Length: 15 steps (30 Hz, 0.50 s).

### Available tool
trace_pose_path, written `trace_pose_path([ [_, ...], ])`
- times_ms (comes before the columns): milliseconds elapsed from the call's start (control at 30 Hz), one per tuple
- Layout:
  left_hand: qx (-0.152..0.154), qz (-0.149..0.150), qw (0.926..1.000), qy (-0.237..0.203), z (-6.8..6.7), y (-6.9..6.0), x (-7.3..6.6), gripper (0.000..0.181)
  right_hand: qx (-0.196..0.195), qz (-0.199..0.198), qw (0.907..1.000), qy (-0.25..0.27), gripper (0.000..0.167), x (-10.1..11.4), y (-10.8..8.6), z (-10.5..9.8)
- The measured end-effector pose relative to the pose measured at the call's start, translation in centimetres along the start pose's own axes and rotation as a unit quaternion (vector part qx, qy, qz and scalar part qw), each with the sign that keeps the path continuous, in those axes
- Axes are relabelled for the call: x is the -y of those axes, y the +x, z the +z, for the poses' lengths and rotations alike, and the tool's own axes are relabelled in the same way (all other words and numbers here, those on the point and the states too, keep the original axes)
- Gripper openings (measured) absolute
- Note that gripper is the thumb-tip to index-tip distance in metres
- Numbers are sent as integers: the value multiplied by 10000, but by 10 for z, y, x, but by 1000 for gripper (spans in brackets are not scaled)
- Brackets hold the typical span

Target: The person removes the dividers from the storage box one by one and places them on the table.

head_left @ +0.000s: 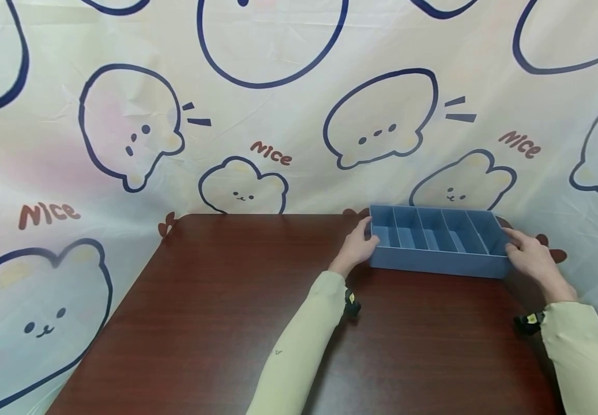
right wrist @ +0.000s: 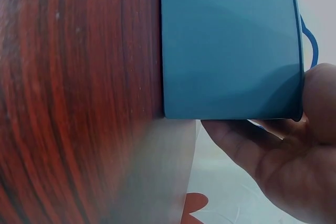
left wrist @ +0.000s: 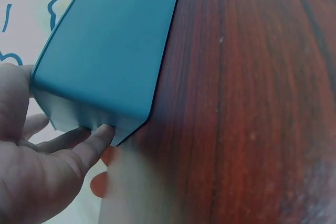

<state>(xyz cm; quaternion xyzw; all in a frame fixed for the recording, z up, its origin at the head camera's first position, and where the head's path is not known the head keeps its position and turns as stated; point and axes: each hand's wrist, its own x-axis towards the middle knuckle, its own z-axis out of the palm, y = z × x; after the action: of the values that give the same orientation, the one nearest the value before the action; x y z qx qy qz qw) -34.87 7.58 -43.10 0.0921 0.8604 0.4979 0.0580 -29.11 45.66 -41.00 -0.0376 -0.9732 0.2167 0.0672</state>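
Observation:
A blue box (head_left: 439, 264) with several side-by-side compartments stands upright on the far right part of the brown table. My left hand (head_left: 357, 246) grips its left end, thumb at the top rim and fingers (left wrist: 100, 139) against the outer end wall. At the opposite end, my right hand (head_left: 534, 259) holds the box with its thumb by the rim. The right wrist view shows fingers (right wrist: 236, 137) of that hand pressed to the end wall, partly hidden beneath it. Nothing is seen inside the compartments. The box's long front wall (left wrist: 113, 40) faces both wrist cameras.
A dark brown wooden table (head_left: 215, 311) spreads out to the left and in front of the box. Behind it hangs a pale cloth (head_left: 299, 121) printed with cartoon bears, close to the table's back edge. The right table edge runs near my right hand.

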Motion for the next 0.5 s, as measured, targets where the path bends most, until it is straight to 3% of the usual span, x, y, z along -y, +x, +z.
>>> trace_pose_path([
  [400,8,107,9999,11,-8,-6,0,64,72,-188,9997,158,57,3,1,3],
  [500,-64,63,9999,-45,-4,-9,3,64,30,-205,9996,176,57,0,-4,7],
])
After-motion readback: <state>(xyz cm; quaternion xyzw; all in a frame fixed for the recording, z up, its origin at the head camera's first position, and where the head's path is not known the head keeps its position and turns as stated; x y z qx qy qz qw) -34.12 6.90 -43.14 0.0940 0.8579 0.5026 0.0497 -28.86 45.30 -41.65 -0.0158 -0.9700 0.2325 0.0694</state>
